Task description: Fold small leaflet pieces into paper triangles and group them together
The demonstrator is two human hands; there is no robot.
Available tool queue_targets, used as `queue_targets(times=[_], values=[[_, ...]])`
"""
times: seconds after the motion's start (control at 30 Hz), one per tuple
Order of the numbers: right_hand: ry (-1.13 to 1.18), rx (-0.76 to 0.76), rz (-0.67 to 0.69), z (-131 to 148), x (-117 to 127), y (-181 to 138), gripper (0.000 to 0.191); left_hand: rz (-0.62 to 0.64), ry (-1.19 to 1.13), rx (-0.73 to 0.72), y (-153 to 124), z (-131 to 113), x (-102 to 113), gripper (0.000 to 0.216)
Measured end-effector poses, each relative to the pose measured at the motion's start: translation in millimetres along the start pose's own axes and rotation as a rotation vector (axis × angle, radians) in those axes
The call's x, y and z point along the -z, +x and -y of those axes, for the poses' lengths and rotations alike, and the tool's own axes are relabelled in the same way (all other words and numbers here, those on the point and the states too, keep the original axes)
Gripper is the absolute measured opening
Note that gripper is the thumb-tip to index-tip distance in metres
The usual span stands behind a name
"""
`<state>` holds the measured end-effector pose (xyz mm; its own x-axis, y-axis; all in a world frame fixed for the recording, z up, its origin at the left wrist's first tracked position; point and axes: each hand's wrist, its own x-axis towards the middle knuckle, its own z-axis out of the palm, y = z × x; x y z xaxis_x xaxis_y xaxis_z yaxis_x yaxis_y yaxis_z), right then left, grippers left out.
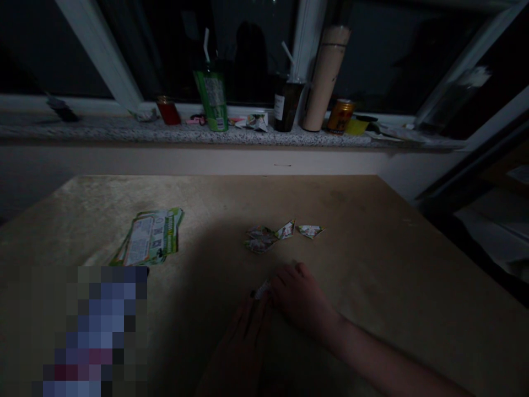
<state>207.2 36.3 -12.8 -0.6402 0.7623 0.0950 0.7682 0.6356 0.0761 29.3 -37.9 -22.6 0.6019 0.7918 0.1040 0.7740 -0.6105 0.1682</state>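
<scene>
In dim light, a small folded piece of printed paper [261,289] lies on the table between my hands. My right hand [296,292] is closed over its right side with curled fingers. From below, my left hand [248,325] reaches it with fingers stretched out flat, fingertips touching its lower edge; deep shadow hides much of this hand. Just beyond lie folded paper pieces: two dark ones overlap in a cluster [259,240], a lighter triangular piece [285,229] touches them, and another triangular piece [311,230] lies to the right.
A stack of green-and-white printed sheets [151,237] rests on the table [363,264] at left. Below it is a pixelated blue shape [103,325]. The stone windowsill [248,138] carries a green cup [212,99], dark cup [287,107], tall beige flask [326,80], orange can [341,117] and red jar [168,112].
</scene>
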Motion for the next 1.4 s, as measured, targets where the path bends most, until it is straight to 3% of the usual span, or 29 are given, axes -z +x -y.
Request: queue_targets(times=[0.13, 0.63, 0.93, 1.07, 1.13, 1.2, 1.27, 1.4], values=[[0.052, -0.071, -0.013, -2.4, -4.8, 0.1, 0.01, -0.051, -0.002, 0.009, 0.1, 2.2, -3.8, 0.105], [0.065, 0.035, 0.009, -6.1, -9.4, 3.1, 0.012, -0.129, 0.097, -0.058, 7.5, 0.6, 4.8, 0.09], [0.064, 0.059, 0.0, -4.5, -5.5, 2.2, 0.011, -0.044, -0.063, -0.068, 8.9, 4.7, 2.5, 0.098], [0.231, -0.117, -0.054, -10.1, -2.0, -1.7, 0.008, 0.126, -0.085, -0.082, 13.2, 9.3, 4.5, 0.099], [0.373, -0.204, -0.124, -17.2, 0.1, -5.4, 0.019, 0.209, -0.086, -0.076, 15.5, 10.5, 9.8, 0.096], [0.489, -0.166, -0.127, -25.6, 1.8, -8.8, 0.042, 0.224, -0.094, -0.061, 16.6, 10.7, 14.6, 0.097], [0.561, -0.128, -0.076, -33.2, 2.4, -10.4, 0.057, 0.195, -0.12, -0.059, 16.8, 10.5, 17.1, 0.102], [0.647, -0.112, 0.034, -41.1, 0.4, -7.6, 0.069, 0.179, -0.156, -0.057, 16.3, 9.6, 18.2, 0.101]])
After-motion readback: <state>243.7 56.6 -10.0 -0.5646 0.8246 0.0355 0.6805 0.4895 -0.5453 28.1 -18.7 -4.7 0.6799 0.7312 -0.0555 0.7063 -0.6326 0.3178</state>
